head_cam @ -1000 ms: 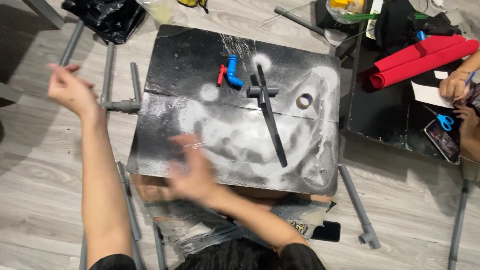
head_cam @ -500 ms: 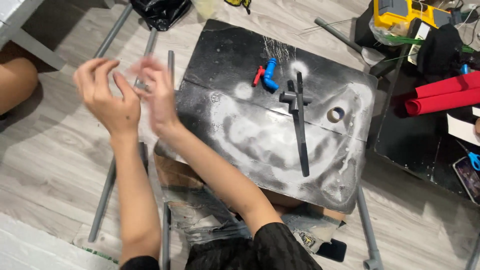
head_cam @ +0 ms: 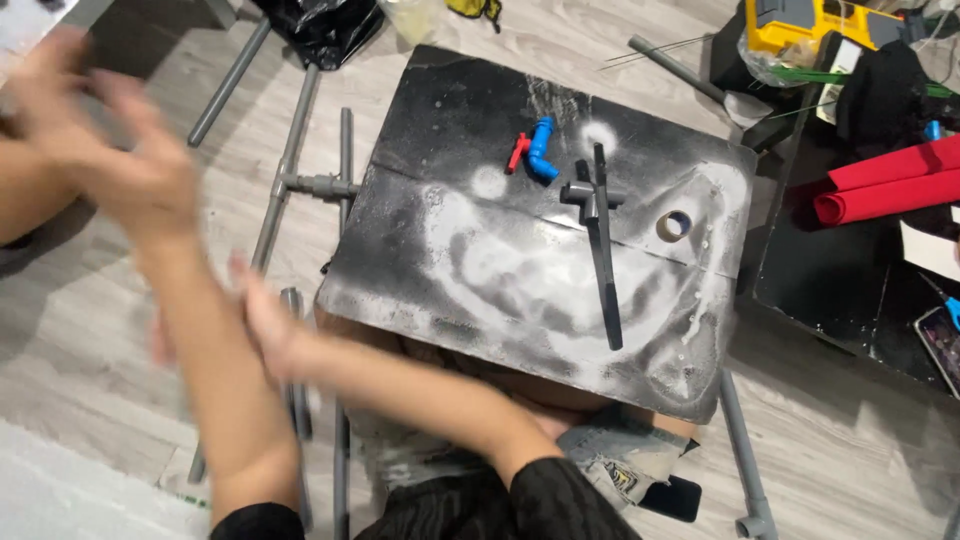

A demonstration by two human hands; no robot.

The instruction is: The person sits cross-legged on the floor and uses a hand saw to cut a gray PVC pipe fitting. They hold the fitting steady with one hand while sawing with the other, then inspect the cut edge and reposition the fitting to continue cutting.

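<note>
Low at the board's left edge, the blurred right hand (head_cam: 262, 330) touches the left forearm, fingers loosely released and gripping nothing. Left hand (head_cam: 120, 165) is raised over the floor, fingers spread, empty. Nearest lie grey pipes (head_cam: 300, 185), joined by a tee, on the wooden floor (head_cam: 90, 340) beside the spray-stained black board (head_cam: 480, 270)

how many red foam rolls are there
2: both red foam rolls lie at the right edge of the view, upper roll above lower roll, touching; more may be out of view.

Bare forearms, blurred left hand (head_cam: 120, 165) and right hand (head_cam: 262, 325); short black sleeves (head_cam: 560, 495) at the shoulders; light, paint-flecked denim (head_cam: 610, 455) below.
</note>
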